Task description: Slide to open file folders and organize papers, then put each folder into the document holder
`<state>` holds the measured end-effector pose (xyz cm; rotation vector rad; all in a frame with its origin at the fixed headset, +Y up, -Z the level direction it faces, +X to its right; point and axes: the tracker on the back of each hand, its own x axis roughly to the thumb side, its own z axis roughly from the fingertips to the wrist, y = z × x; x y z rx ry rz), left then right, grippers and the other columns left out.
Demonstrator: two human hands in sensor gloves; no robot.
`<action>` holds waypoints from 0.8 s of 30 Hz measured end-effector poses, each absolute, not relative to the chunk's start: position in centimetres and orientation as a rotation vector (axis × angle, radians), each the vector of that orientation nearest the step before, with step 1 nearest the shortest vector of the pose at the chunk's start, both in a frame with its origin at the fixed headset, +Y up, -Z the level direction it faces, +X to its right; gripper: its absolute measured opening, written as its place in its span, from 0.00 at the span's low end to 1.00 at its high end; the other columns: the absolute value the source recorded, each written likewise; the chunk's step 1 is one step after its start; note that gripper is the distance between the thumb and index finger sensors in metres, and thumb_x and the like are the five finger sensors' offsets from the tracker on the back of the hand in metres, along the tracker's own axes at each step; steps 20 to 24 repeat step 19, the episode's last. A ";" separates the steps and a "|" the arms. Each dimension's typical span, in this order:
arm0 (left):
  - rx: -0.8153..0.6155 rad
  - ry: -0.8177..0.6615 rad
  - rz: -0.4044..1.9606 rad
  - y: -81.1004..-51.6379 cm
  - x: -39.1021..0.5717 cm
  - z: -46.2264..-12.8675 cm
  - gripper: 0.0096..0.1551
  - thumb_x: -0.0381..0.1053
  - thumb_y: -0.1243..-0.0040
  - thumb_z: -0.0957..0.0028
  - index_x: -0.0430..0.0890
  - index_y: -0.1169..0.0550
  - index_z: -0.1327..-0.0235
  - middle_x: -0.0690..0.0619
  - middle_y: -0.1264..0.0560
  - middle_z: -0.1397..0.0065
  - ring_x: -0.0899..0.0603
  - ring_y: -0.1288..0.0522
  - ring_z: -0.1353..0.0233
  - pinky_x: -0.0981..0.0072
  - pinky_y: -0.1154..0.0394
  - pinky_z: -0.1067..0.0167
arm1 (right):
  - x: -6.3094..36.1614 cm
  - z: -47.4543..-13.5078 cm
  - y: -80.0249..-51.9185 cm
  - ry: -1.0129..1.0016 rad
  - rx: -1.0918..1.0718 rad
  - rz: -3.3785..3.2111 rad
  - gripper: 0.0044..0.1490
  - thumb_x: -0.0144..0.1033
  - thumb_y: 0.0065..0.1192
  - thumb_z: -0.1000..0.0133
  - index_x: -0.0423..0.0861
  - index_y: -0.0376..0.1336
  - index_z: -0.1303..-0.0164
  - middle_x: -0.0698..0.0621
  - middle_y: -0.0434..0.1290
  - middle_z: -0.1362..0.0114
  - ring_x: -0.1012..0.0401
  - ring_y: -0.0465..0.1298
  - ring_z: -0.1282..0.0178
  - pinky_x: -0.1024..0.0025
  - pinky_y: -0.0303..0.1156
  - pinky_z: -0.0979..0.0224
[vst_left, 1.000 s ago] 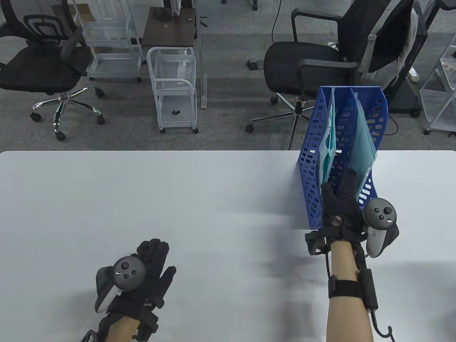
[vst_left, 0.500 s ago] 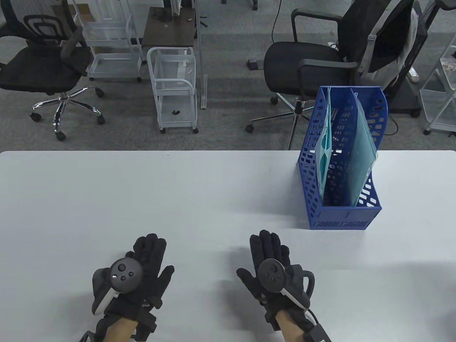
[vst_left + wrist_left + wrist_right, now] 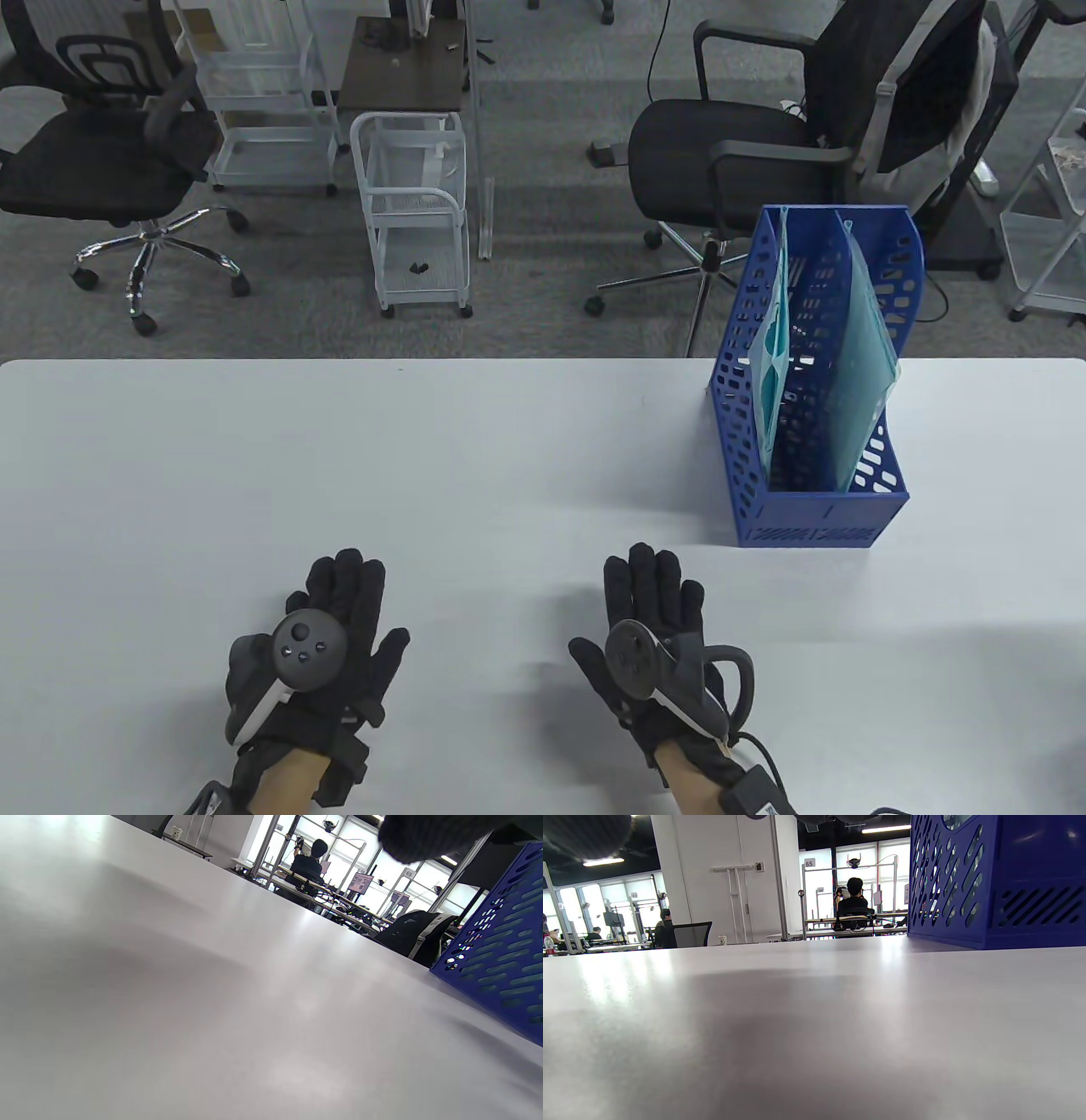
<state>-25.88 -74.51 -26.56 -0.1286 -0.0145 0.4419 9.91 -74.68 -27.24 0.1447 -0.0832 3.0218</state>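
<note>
At the table's (image 3: 424,441) far right edge we find the document holder (image 3: 810,518), long axis near-to-far, nearer our right hand (image 3: 657,645); both it and left hand (image 3: 327,654) lie flat, empty.

small sign (image 3: 809,863) reading 65, small sign (image 3: 410,874) reading 69

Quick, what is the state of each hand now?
Left hand: open, fingers straight, flat on the table, holding nothing.
Right hand: open, fingers straight, flat on the table, holding nothing.
</note>
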 end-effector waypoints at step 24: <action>-0.134 -0.018 0.436 -74.8 -26.0 -26.6 0.47 0.69 0.44 0.50 0.66 0.48 0.18 0.67 0.55 0.10 0.51 0.59 0.10 0.49 0.59 0.18 | 9.3 -27.2 -75.1 0.024 0.165 3.052 0.59 0.76 0.51 0.55 0.57 0.37 0.22 0.51 0.37 0.12 0.47 0.42 0.13 0.46 0.42 0.19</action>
